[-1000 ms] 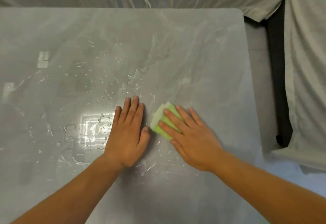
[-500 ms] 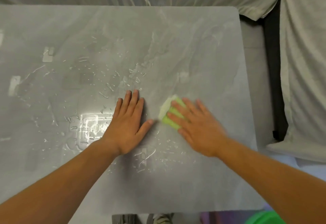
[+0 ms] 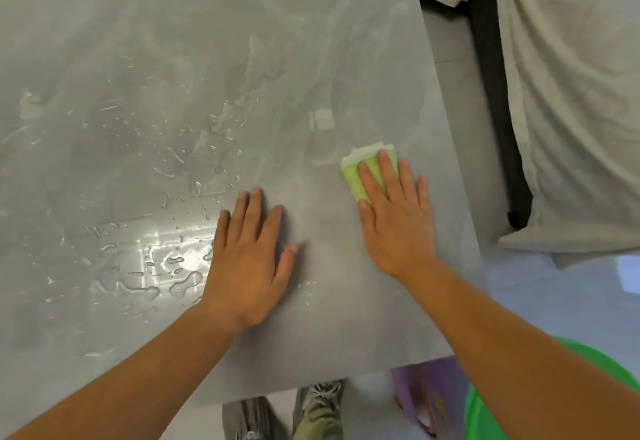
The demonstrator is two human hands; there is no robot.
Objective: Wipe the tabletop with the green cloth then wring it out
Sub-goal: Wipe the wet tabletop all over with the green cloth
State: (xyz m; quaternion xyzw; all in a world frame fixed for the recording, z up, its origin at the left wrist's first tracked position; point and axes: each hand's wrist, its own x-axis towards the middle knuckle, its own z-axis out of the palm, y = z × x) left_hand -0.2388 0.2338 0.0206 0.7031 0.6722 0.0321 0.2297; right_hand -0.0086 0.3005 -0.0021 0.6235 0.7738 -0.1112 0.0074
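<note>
A folded green cloth lies flat on the grey marbled tabletop, near its right edge. My right hand presses down on the cloth with fingers spread, covering its near half. My left hand rests palm-down on the bare tabletop to the left of the cloth, fingers apart, holding nothing. Water drops and small puddles cover the tabletop left of my left hand.
A pale sheet-covered piece of furniture stands right of the table, with a narrow floor gap between. A green basin and a purple bag sit on the floor past the table's near right corner. A person's shoes show below the near edge.
My right hand has slid the green cloth to the right and slightly away, toward the table's right edge. My left hand stays flat in place. The head view has tilted down.
</note>
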